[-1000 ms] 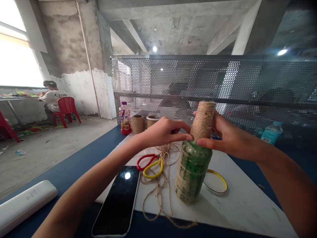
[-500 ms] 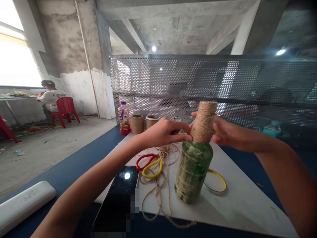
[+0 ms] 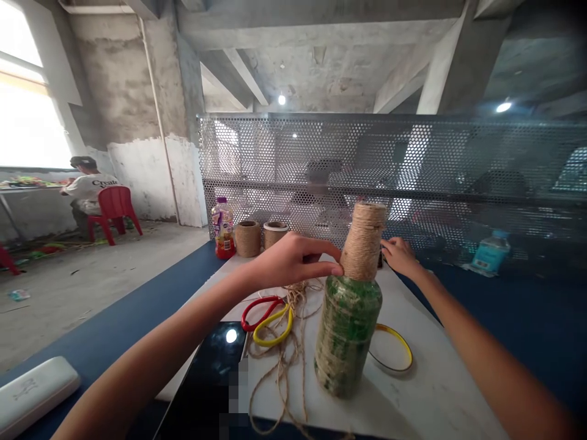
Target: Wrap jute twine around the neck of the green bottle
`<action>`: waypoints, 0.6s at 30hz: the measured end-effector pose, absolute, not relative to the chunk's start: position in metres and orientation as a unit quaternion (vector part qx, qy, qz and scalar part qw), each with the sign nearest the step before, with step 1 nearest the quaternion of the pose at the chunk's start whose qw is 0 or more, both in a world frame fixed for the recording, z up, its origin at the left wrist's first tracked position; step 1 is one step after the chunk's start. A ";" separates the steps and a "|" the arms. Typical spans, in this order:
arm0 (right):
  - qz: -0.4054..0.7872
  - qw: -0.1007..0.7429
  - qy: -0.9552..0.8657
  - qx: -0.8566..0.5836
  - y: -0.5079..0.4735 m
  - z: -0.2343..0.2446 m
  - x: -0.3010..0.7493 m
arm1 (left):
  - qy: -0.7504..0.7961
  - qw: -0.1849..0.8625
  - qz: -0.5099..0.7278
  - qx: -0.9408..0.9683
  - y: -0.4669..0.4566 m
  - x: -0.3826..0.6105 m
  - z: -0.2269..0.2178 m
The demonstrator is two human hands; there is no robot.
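Observation:
A green glass bottle (image 3: 348, 336) stands upright on a white board (image 3: 424, 391), its neck wrapped tightly in jute twine (image 3: 362, 242) and its body covered more loosely. My left hand (image 3: 293, 261) grips the left side of the wrapped neck with thumb and fingertips. My right hand (image 3: 400, 256) rests open on the far side of the board, just right of the neck and not touching it. Loose twine (image 3: 282, 360) lies below my left hand, beside red-and-yellow-handled scissors (image 3: 266, 321). A yellow-rimmed ring (image 3: 389, 348) lies right of the bottle.
A black phone (image 3: 202, 379) lies at the board's near left edge, on a blue table (image 3: 137, 311). Two twine rolls (image 3: 247, 238) and a juice bottle (image 3: 223, 229) stand at the back, before a perforated metal screen (image 3: 367, 153). A seated person (image 3: 87, 192) works far left.
My right hand has let go of the neck and moved right, down onto the board. My left hand stays on the neck. The whole view has tilted, so everything sits lower in the frame.

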State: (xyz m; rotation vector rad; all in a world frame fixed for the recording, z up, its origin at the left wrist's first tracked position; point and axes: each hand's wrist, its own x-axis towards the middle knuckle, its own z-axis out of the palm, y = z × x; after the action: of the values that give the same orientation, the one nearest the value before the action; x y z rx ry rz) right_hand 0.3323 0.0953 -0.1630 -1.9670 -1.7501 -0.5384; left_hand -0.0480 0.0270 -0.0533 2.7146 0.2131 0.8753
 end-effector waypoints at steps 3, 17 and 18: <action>-0.223 0.157 -0.633 -0.724 0.100 -0.184 0.335 | 0.075 0.146 0.300 0.940 0.027 -0.048 -0.054; -0.292 0.084 -0.602 -0.738 0.108 -0.189 0.354 | 0.085 0.137 0.292 0.943 0.027 -0.048 -0.054; -0.298 0.087 -0.601 -0.737 0.109 -0.189 0.354 | 0.084 0.135 0.294 0.942 0.027 -0.048 -0.054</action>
State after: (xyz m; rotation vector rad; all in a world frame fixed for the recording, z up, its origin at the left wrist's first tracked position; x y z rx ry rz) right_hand 0.3543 0.1087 -0.1893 -2.1946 -1.7889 -0.8867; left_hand -0.0483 0.0273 -0.0536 2.7311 0.2433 0.8525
